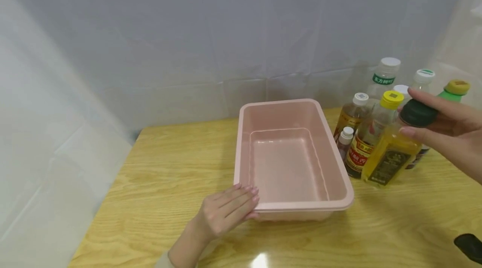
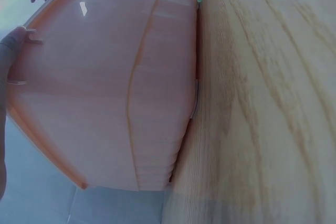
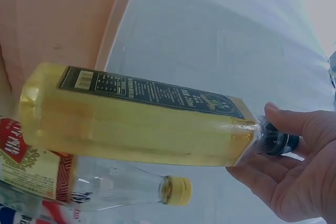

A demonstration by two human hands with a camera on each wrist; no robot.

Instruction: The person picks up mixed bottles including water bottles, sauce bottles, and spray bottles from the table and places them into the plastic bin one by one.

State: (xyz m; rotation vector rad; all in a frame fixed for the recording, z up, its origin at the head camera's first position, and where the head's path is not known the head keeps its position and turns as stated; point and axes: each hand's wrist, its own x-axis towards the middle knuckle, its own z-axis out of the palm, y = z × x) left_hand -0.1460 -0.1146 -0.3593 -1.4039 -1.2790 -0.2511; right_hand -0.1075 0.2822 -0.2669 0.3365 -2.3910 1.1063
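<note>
Worktop (image 1: 169, 167): back-left corner in frame, front edge and right edge cut off. Left hand (image 1: 229, 211): fingers fairly straight over the rim at the tub's front-left corner, thumb underneath, so a light pinch. Forearm cut off at bottom; left wrist view shows just one digit. Pink tub (image 1: 293, 206): sits toward the worktop's back edge, inner floor in plain view, front-left corner partly covered by that hand.

Bottle cluster right of the tub, toward the back edge. Brown bottle (image 1: 346, 119), white cap, lower part hidden. Small bottle (image 1: 344, 140), just beside the tub rim, contents unclear. Yellow-capped bottle (image 1: 361, 150): clear glass up top, dark base, label masks the level. Tall clear bottle (image 1: 384, 77), green band, body mostly blocked.

Dark-capped bottle (image 1: 393, 155): front of cluster, tilted, yellow liquid up near the neck. Can't tell if its base touches the worktop. Behind it, a low white cap (image 1: 402, 89), a green-printed white cap (image 1: 424, 76) and a green bottle (image 1: 452, 93) with gold cap, bodies mostly hidden.

Right hand (image 1: 455, 127): thumb and fingers closed round the dark cap, wrist cut off. Dark object (image 1: 468, 246), lower right, cropped; can't identify.
</note>
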